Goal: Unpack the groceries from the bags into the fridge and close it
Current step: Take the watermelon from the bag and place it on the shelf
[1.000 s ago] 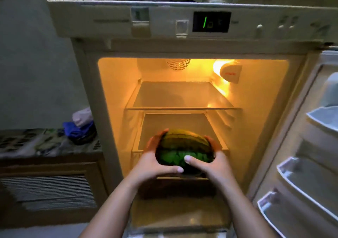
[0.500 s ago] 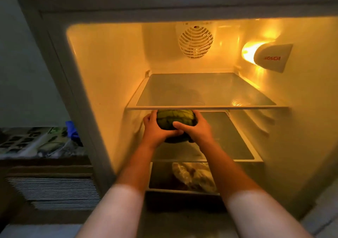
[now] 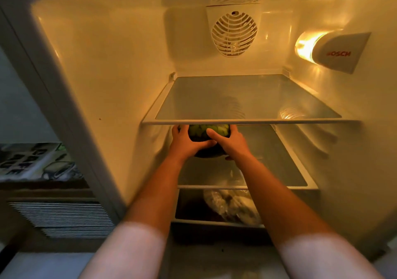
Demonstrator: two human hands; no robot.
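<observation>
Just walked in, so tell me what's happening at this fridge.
A person is putting a watermelon into the open fridge. Left hand and right hand hold it from either side over the middle shelf, just under the bare top shelf. A bagged item lies in the drawer below.

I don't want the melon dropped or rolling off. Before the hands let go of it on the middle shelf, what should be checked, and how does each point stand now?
1. Both hands on the round dark green striped watermelon: ok, left hand and right hand cup its sides.
2. Melon clears the upper glass shelf: ok, it sits just beneath the front edge.
3. Melon resting on the middle glass shelf: cannot tell, the hands hide its underside.
4. Free space on that shelf: ok, the right part looks bare.
5. Clear plastic bag in the bottom drawer is out of the way: ok.
6. Door free to close: cannot tell, out of view.
</observation>
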